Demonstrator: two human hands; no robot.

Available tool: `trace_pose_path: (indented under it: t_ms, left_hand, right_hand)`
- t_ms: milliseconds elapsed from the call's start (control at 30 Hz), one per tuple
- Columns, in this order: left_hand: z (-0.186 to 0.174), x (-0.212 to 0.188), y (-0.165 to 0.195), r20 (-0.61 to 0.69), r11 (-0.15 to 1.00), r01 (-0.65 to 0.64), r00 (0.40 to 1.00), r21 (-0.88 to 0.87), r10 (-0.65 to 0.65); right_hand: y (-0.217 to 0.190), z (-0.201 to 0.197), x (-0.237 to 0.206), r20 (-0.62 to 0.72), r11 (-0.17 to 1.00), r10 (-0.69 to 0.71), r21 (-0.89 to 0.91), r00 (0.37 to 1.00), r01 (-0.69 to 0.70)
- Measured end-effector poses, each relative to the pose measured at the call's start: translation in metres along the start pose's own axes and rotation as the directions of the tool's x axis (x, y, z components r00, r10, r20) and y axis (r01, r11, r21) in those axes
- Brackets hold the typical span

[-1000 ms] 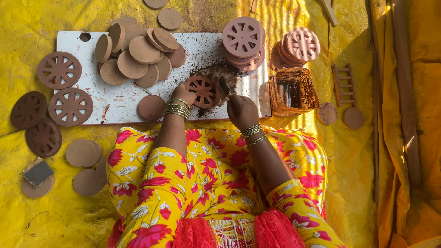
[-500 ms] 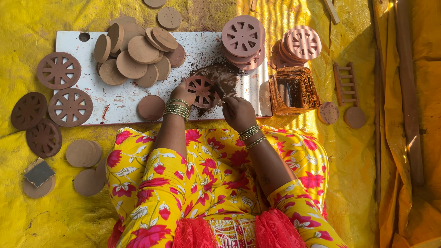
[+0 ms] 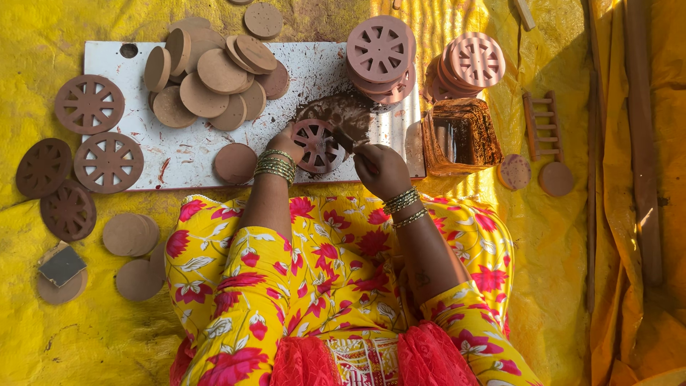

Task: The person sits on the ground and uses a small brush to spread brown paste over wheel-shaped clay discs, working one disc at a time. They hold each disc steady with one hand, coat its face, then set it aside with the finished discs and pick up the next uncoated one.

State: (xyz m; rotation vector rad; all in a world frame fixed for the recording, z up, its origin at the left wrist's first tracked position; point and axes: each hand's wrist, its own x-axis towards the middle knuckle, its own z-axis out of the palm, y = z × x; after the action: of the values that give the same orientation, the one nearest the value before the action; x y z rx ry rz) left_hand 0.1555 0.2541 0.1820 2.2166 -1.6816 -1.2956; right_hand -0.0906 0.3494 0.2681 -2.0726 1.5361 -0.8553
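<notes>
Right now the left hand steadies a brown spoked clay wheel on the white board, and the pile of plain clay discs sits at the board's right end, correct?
Not quite. In the head view the pile of plain clay discs sits toward the white board's left end. The left hand does steady the brown spoked clay wheel.

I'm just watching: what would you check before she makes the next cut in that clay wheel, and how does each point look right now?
1. Wheel steadied: ok, the left hand holds its edge on the white board.
2. Tool in grip: ok, the right hand pinches a thin tool with its tip at the wheel.
3. Tip on the right spot: cannot tell, too small to see.
4. Room to work: ok, the pile of plain discs and the stack of finished wheels lie apart from the hands.
5. Clay scraps around the wheel: not ok, a dark smear lies just behind it.
</notes>
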Motion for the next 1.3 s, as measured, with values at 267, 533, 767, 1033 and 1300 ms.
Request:
trace_pose_path:
  t_ms: [267, 533, 767, 1033, 1300]
  left_hand:
    - [-0.007, -0.01, 0.009, 0.032, 0.999, 0.043, 0.999, 0.011, -0.044]
    - [0.005, -0.002, 0.002, 0.067, 0.996, -0.031, 0.997, -0.086, 0.037]
    - [0.014, 0.005, -0.007, 0.068, 0.98, -0.134, 0.987, -0.144, 0.145]
    - [0.022, 0.01, -0.007, 0.145, 0.969, -0.066, 0.984, -0.238, 0.102]
    - [0.002, -0.006, 0.003, 0.104, 0.988, 0.055, 0.994, -0.148, -0.04]
  right_hand:
    - [-0.007, 0.008, 0.0, 0.007, 1.0, -0.028, -0.003, 1.0, 0.028]
    - [-0.003, 0.007, -0.001, 0.008, 0.998, -0.05, 0.026, 0.999, 0.05]
    - [-0.002, 0.015, 0.002, -0.001, 0.996, -0.083, 0.035, 0.997, 0.083]
    - [-0.006, 0.029, -0.006, 0.026, 0.998, -0.045, 0.052, 0.999, 0.043]
    - [0.01, 0.015, 0.003, -0.155, 0.989, -0.008, 0.146, 0.988, 0.031]
